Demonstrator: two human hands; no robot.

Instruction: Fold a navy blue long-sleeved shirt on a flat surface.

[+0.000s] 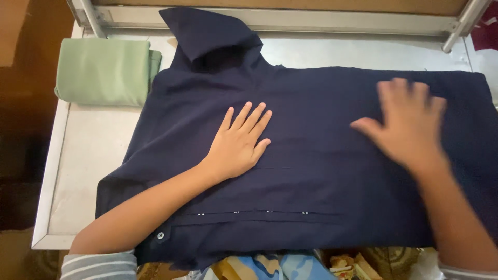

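A dark navy collared shirt [311, 192] lies spread flat across a pale table [88, 155], its collar [207, 36] at the far side and a buttoned placket near me. My left hand [238, 142] rests palm down on the shirt's middle, fingers spread. My right hand [410, 122], blurred by motion, lies flat on the shirt's right part with fingers apart. Neither hand holds anything.
A folded green cloth [104, 70] sits at the table's far left corner beside the shirt. A metal frame [280, 18] runs along the far edge. Patterned fabric [270, 267] shows below the near edge. The table's left edge drops to a dark floor.
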